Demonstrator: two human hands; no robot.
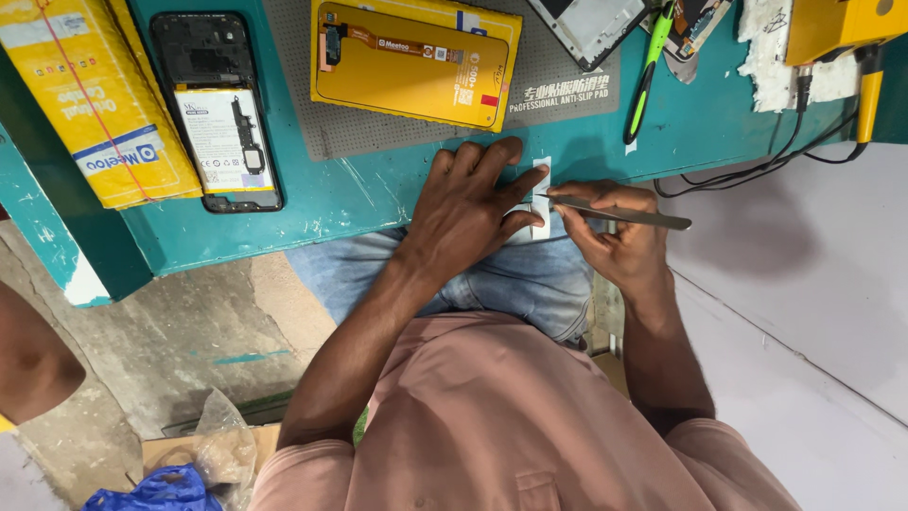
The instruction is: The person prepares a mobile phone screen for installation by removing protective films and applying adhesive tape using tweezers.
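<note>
Spanning the top of the frame, the teal workbench (378,199) carries a grey anti-slip mat (378,123) with a yellow phone display panel (411,61) on it, an opened phone (219,114) showing its battery at upper left, and a yellow box (90,95) at the far left. At centre frame, on the bench's near edge, the left hand (468,213) lies flat, fingers spread, pinning a small white strip (540,199). The right hand (619,237) is closed on metal tweezers (619,215), their tips touching the strip. Judging by this, steady downward pressure and a shallow tweezer angle should lift the strip cleanly without tearing.
</note>
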